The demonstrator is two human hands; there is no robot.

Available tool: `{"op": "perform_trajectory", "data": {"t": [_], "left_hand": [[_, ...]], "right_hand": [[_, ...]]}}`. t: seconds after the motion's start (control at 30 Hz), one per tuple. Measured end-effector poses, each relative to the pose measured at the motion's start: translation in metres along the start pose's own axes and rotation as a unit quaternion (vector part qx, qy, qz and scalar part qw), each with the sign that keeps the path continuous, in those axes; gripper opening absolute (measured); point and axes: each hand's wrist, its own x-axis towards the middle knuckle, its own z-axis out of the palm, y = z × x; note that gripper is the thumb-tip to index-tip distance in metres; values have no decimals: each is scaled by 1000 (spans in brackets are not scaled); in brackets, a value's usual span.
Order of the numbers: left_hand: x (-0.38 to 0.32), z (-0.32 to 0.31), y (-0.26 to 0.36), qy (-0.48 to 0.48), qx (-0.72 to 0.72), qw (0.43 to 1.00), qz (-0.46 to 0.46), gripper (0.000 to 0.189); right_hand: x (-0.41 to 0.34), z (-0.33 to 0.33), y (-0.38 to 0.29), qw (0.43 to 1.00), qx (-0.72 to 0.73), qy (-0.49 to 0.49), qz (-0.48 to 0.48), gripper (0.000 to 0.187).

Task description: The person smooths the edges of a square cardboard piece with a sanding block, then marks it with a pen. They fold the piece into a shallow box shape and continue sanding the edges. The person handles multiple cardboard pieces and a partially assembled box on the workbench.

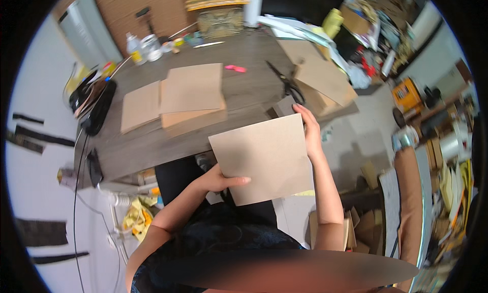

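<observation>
A square beige board point(263, 159), perhaps cardboard, is held over my lap in front of the table edge. My left hand point(225, 179) grips its lower left side, the thumb lying on top. At the upper right edge is my right hand point(309, 127), fingers along that side and partly hidden behind it. Beyond the board, stacked beige boards point(192, 87) lie on the table, with another pile point(141, 106) at their left. Black-handled scissors point(288, 83) rest near a right-hand stack of boards point(324, 77). A small pink object point(235, 68) lies between the stacks.
The grey wooden table point(133, 155) spans the area ahead. On it stand a clear bottle point(135, 49) and a white tub point(151, 48) at the back left, and a black bag point(100, 106) at the left. A brown roll point(410, 194) stands at the right.
</observation>
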Motion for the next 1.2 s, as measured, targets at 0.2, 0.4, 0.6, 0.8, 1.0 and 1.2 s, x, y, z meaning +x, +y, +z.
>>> {"op": "perform_trajectory", "data": {"t": [0.2,0.4,0.6,0.8,1.0,1.2], "left_hand": [[-37,-82,50,224,19,974,-27,41],[37,-178,105,305,178,936,10,66],[64,-252,46,403,513,751,-99,90],[56,-255,11,398,312,862,7,80],[31,-205,70,391,110,902,146,38],[31,-173,74,454,106,866,181,31]], "right_hand": [[52,59,-26,965,-250,29,-78,45],[101,146,-111,871,414,-107,243,47],[132,219,-99,893,344,-117,264,46],[138,219,-104,940,299,-89,141,41],[139,186,-143,896,439,-62,39,38],[118,195,-146,911,410,-53,-7,45]]}}
